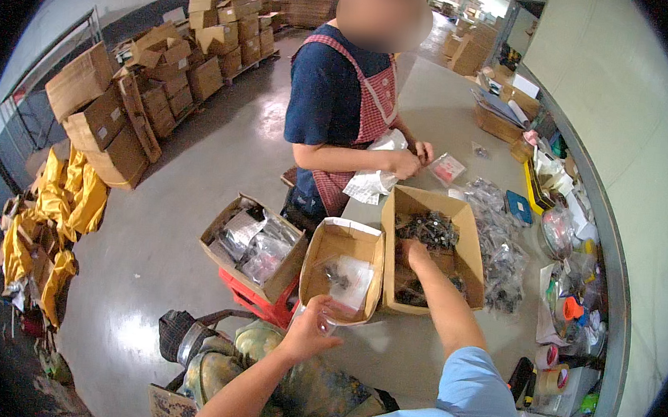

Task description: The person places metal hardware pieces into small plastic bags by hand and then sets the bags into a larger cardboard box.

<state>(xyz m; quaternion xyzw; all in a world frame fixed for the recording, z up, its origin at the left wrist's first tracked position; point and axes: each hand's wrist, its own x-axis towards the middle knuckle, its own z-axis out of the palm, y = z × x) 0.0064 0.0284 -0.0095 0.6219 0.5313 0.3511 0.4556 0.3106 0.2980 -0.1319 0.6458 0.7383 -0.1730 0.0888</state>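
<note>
My left hand (310,335) is at the near edge of a small open carton (310,273), its fingers closed on a clear plastic bag (326,326). Inside that carton lie a bag of small black parts (337,276) and a flat white packet (358,281). My right hand (414,254) reaches down into the larger cardboard box (467,249), among loose small black parts (432,229). Its fingertips are hidden, so whether it grips a part does not show.
Across the table corner a co-worker in a checked apron (377,95) handles white bags (370,184). Filled clear bags (501,259) pile right of the large box. A carton of bagged goods (289,236) rests on a red stool (265,306). Tape rolls (550,379) lie near the wall.
</note>
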